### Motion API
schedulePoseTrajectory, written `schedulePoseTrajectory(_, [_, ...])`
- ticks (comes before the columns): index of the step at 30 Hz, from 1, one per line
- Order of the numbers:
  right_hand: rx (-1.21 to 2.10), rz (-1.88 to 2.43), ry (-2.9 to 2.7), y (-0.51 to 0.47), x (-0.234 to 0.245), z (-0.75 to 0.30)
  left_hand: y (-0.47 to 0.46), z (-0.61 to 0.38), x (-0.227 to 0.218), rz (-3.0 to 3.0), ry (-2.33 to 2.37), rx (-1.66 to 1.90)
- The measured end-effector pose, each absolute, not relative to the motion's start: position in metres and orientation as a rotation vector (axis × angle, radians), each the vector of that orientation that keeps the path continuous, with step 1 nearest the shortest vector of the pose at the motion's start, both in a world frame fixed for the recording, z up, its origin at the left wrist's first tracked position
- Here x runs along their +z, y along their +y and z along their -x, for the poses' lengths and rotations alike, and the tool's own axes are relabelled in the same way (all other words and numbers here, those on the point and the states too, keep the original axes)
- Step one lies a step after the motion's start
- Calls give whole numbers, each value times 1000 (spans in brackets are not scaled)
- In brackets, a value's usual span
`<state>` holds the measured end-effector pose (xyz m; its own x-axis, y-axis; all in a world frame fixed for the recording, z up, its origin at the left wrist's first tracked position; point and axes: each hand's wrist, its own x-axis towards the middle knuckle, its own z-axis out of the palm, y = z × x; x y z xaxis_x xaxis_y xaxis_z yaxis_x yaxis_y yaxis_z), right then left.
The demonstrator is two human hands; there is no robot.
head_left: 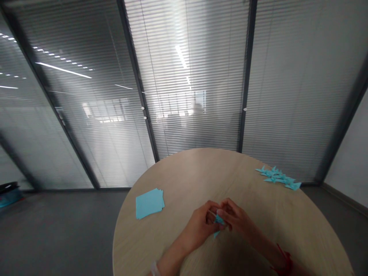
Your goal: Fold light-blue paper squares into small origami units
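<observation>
My left hand (201,224) and my right hand (237,218) meet low over the round table (195,172), fingers pinched together. Between them sits a small piece of light blue folded paper (219,221), mostly covered by the fingers, with a corner poking out below. Both hands grip it. A red band circles my right wrist.
A stack of flat light blue paper squares (149,203) lies on the table to the left of my hands. Several folded blue paper shapes (278,178) lie in a cluster at the table's far right edge. Glass walls with closed blinds (186,76) stand behind the table; grey floor surrounds it.
</observation>
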<state>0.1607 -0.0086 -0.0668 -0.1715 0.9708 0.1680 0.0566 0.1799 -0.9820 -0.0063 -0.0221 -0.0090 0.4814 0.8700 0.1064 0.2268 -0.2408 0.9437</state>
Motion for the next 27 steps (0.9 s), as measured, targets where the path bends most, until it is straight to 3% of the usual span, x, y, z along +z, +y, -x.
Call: schedulePoseTrajectory(27, [939,1087,-1522,-22,-39,-168,-11,11,-22,-1757,1122,783])
